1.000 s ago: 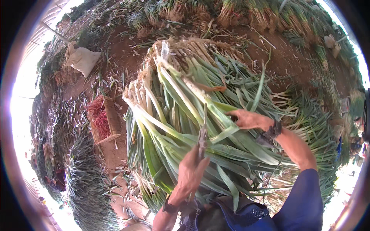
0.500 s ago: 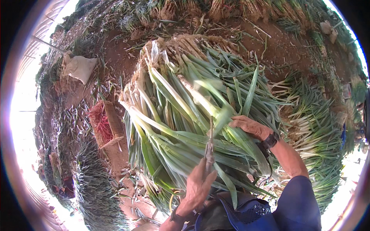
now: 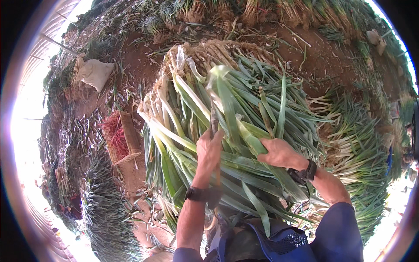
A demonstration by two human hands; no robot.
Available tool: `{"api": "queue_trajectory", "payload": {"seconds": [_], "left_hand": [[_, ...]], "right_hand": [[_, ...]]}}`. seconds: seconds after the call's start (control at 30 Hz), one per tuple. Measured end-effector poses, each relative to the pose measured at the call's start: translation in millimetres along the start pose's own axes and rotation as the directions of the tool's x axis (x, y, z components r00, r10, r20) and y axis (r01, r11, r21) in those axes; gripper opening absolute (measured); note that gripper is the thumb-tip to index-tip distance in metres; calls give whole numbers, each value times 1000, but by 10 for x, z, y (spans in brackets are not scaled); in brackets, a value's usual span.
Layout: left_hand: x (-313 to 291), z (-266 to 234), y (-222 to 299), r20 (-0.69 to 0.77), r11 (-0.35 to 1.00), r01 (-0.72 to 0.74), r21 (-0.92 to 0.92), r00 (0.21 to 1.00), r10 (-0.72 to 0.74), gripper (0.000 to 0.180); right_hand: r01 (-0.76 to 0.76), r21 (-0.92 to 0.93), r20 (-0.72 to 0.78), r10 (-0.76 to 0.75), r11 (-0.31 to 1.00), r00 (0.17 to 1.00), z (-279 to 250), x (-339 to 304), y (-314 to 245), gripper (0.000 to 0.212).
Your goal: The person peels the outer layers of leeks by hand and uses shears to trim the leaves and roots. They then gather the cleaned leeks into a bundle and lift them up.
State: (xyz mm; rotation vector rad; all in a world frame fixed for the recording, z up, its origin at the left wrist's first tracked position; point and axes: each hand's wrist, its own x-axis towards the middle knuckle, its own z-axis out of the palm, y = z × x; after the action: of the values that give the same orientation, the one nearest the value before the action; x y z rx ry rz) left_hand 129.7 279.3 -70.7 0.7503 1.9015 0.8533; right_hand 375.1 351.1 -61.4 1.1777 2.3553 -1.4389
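A big heap of leeks [image 3: 174, 150] lies in front of me, white root ends toward the far left and green leaves toward me. My right hand [image 3: 281, 153] is closed around the green part of one thick leek [image 3: 251, 137], which slants up and left over the heap. My left hand [image 3: 208, 148] grips what looks like an air blow gun [image 3: 214, 118], its thin nozzle pointing away from me beside that leek's pale stem. A hose trails from below this hand. A loosened leaf [image 3: 230, 111] stands off the stem, its top blurred by motion.
A wooden crate [image 3: 126, 135] with red ties stands left of the heap. Beyond it lies a pale sack [image 3: 95, 73]. More leeks [image 3: 358, 144] are spread along the right, and rooted bundles [image 3: 253, 12] line the far side. Leaf scraps litter the brown ground [image 3: 139, 54].
My left hand has moved away from me and slightly left with the blow gun, toward the leek's root end. The blurred leaf has shifted up the stem. My right hand keeps its hold, slightly lower.
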Motion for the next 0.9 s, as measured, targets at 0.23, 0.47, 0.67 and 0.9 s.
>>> {"api": "queue_trajectory", "payload": {"seconds": [0.23,0.47,0.67,0.9], "left_hand": [[-1222,-3,-209,109,997,13,-80,994,-4,49],[-1711,-129,-54,304,998,3,58,953,-20,60],[-1160,53,24,125,990,-39,-135,991,56,48],[-448,128,-33,117,973,-161,-165,977,181,44]], "right_hand": [[16,-446,-193,-114,895,975,-96,-133,-125,32],[83,-508,-198,-210,858,958,-244,-494,-294,31],[17,-523,-170,-124,852,978,-10,-906,-332,30],[43,-540,-204,-181,840,962,109,-949,-263,27]]}}
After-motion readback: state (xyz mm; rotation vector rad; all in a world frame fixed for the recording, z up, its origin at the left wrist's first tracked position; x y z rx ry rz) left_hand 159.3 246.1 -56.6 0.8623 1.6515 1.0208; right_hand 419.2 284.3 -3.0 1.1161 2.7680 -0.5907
